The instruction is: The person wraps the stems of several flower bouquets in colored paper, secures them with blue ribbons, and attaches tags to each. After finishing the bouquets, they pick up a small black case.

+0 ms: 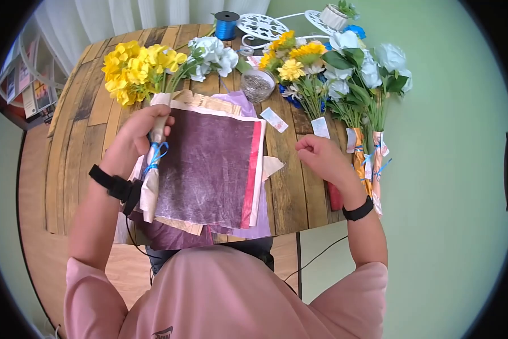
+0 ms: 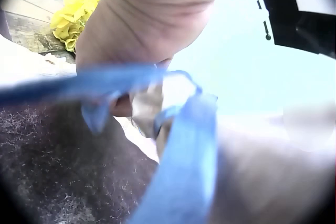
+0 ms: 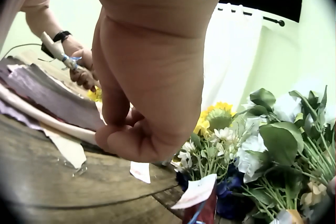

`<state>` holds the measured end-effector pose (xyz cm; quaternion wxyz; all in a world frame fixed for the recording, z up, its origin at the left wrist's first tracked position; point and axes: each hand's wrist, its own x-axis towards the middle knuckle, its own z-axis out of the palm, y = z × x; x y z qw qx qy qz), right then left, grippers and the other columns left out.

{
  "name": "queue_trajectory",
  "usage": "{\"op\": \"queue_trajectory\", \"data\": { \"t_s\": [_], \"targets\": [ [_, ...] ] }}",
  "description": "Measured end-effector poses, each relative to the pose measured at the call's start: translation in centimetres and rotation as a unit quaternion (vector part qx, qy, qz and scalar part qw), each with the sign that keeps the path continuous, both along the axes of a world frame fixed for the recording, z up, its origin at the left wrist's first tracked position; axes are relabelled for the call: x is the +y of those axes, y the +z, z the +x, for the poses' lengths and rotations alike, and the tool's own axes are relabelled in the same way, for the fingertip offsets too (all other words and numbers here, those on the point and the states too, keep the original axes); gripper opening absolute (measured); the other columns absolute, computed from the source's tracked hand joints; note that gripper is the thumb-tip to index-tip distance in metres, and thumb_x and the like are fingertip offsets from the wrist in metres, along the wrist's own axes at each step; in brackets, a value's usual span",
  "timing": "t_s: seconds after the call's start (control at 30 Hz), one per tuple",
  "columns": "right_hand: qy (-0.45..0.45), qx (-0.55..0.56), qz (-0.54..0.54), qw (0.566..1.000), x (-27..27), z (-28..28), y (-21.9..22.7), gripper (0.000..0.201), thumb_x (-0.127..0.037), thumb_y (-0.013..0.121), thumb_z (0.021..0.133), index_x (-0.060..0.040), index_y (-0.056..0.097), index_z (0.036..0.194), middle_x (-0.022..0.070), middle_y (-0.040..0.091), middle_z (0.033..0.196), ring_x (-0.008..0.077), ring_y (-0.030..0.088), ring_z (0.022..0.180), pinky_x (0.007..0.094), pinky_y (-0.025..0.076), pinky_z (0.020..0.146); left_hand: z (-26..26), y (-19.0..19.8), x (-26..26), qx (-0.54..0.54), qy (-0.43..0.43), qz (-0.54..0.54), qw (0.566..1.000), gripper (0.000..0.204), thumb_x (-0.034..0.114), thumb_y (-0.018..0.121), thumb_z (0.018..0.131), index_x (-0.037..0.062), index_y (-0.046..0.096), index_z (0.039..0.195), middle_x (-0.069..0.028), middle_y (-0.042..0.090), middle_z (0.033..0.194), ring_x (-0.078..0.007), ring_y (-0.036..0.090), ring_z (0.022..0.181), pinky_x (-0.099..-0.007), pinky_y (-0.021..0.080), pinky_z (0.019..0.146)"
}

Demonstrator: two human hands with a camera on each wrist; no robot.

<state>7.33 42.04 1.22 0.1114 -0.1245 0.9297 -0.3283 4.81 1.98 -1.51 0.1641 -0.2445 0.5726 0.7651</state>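
Note:
My left hand grips a small bouquet by its stems, which are wrapped in cream paper and tied with a blue ribbon. Yellow flowers fan out above that hand, with pale blue flowers beside them. Large and blurred in the left wrist view, the ribbon crosses close to the lens. Over the table's right side, my right hand has its fingers curled in towards the thumb; nothing shows between them in the right wrist view. A small printed tag lies just beyond it.
A stack of dark purple wrapping sheets covers the table's middle. Several tied bouquets lie along the right edge. At the back are a glass jar of small items, a blue ribbon spool and a white metal stand.

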Motion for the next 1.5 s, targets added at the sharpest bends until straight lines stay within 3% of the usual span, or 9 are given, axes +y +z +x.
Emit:
{"op": "queue_trajectory", "data": {
  "t_s": [0.27,0.37,0.53,0.83,1.17,1.27,1.37,1.43,1.5],
  "targets": [
    [0.096,0.080,0.082,0.989,-0.2,0.4,-3.7,0.017,-0.012,0.061,0.083,0.0005,0.065,0.094,0.0160,0.065,0.081,0.0273,0.064,0.076,0.0358,0.050,0.070,2.7,1.5,2.9,0.144,0.055,-0.116,0.981,0.007,0.013,0.056,0.084,0.0090,0.052,0.088,-0.0002,0.049,0.067,-0.0092,0.044,0.047,-0.0246,0.036,0.042],
    [0.075,0.039,0.103,0.991,-1.1,-0.3,-3.6,0.017,-0.012,0.060,0.083,0.0007,0.065,0.093,0.0173,0.065,0.083,0.0327,0.064,0.081,0.0396,0.050,0.074,3.6,2.1,2.9,0.178,0.067,-0.110,0.976,0.009,0.013,0.057,0.084,0.0087,0.052,0.090,0.0006,0.049,0.068,-0.0088,0.045,0.048,-0.0246,0.036,0.043],
    [0.022,0.172,0.161,0.972,-2.8,-3.5,-4.6,0.020,-0.016,0.057,0.084,0.0033,0.062,0.082,0.0247,0.062,0.094,0.0410,0.062,0.088,0.0489,0.049,0.079,5.7,1.3,4.0,0.243,0.077,-0.083,0.963,0.021,0.008,0.066,0.082,0.0088,0.052,0.098,0.0021,0.054,0.072,-0.0070,0.047,0.050,-0.0225,0.036,0.045],
    [-0.030,0.041,0.292,0.955,-4.0,-9.6,-5.9,0.030,-0.025,0.069,0.079,0.0040,0.069,0.090,0.0283,0.066,0.095,0.0404,0.065,0.091,0.0460,0.052,0.082,5.7,-1.5,4.7,0.146,0.044,0.028,0.988,0.019,0.006,0.065,0.082,0.0097,0.053,0.096,0.0029,0.051,0.067,-0.0073,0.044,0.043,-0.0228,0.036,0.040],
    [-0.032,0.090,0.322,0.942,-4.1,-8.7,-5.5,0.021,-0.019,0.065,0.081,0.0012,0.071,0.080,0.0252,0.068,0.086,0.0417,0.066,0.084,0.0486,0.052,0.076,5.4,-2.6,4.1,0.123,0.029,0.036,0.991,0.024,0.004,0.066,0.079,0.0068,0.053,0.099,0.0009,0.052,0.071,-0.0085,0.047,0.048,-0.0240,0.039,0.044],
    [-0.038,0.140,0.231,0.962,-4.0,-6.8,-2.4,0.020,-0.018,0.064,0.081,0.0011,0.067,0.076,0.0232,0.068,0.081,0.0416,0.065,0.076,0.0470,0.052,0.071,5.3,-3.0,3.4,0.082,-0.009,0.072,0.994,0.035,0.000,0.064,0.078,0.0034,0.048,0.108,-0.0050,0.057,0.080,-0.0135,0.056,0.058,-0.0282,0.047,0.050],
    [-0.051,0.097,0.117,0.987,-6.0,-5.2,0.3,0.021,-0.018,0.065,0.082,0.0010,0.063,0.075,0.0164,0.067,0.071,0.0308,0.064,0.064,0.0389,0.050,0.062,5.5,-3.5,2.8,0.045,-0.015,0.152,0.987,0.043,-0.005,0.063,0.076,0.0004,0.045,0.115,-0.0104,0.059,0.090,-0.0183,0.063,0.068,-0.0311,0.053,0.058],
    [-0.006,0.023,0.011,1.000,-7.7,-4.4,0.9,0.017,-0.013,0.066,0.084,-0.0021,0.058,0.074,0.0043,0.064,0.069,0.0110,0.062,0.062,0.0264,0.047,0.058,5.6,-3.9,2.2,0.045,-0.033,0.187,0.981,0.046,-0.005,0.059,0.078,0.0007,0.043,0.121,-0.0130,0.060,0.098,-0.0218,0.066,0.081,-0.0349,0.057,0.073],
    [0.024,-0.022,-0.054,0.998,-10.6,-3.3,0.8,0.015,-0.010,0.066,0.085,-0.0024,0.058,0.075,0.0004,0.061,0.068,0.0100,0.062,0.065,0.0269,0.047,0.058,5.6,-3.7,1.8,0.039,-0.034,0.249,0.967,0.037,0.000,0.056,0.081,0.0010,0.047,0.117,-0.0124,0.062,0.097,-0.0217,0.066,0.082,-0.0330,0.057,0.075]
  ]
}}
